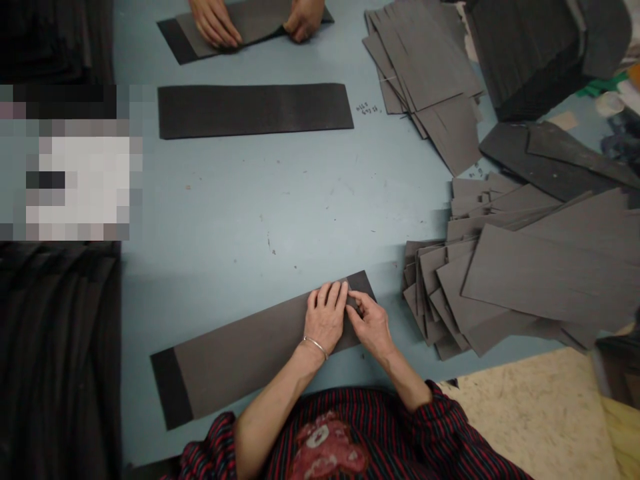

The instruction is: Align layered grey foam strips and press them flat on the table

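Observation:
A long black strip (171, 390) lies slantwise on the table in front of me. On top of it rests a shorter grey sheet (240, 353), leaving black showing at both ends. My left hand (326, 317), with a bracelet at its wrist, lies flat on the grey sheet near its right end, fingers stretched out. Close beside it, my right hand (369, 321) touches the sheet's right end with bent fingers. A gap shows between its thumb and forefinger, and I see nothing held there.
Across the blue table (300, 200), another person's hands (215, 25) handle a similar grey and black piece. A black strip (255, 111) lies between us. Loose grey sheets (550, 267) are heaped at right, more (425, 60) farther back. Dark stacked pieces (60, 360) line the left.

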### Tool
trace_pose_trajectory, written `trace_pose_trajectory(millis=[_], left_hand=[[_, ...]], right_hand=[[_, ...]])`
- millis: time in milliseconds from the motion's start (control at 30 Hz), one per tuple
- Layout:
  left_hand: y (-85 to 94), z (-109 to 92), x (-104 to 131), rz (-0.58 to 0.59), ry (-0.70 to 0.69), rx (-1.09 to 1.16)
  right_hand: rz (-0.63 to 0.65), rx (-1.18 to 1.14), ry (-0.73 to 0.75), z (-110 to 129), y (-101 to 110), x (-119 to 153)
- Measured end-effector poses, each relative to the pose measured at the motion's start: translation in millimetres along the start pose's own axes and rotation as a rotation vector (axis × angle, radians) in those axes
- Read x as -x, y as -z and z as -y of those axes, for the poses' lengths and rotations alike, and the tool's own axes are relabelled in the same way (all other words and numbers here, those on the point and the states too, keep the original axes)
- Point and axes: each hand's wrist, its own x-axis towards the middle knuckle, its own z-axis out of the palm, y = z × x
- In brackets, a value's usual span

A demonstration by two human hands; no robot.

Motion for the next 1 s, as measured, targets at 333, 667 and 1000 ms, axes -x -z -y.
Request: trace_pose_trajectory(millis=[333, 667, 1000], left_hand=[[2.9, 3.1, 2.6, -0.006, -0.049, 0.033], [-6.5, -10.9, 34.6, -0.077, -0.3, 0.133], [-15.1, -19.8, 47.5, -0.064, -0.302, 0.176]], right_hand=[[0.029, -0.281, -0.177, -31.3, 38.0, 52.9], [-0.145, -0.255, -0.121, -41.7, 24.2, 64.5], [-0.223, -0.423, -0.13, -59.9, 25.0, 73.1]])
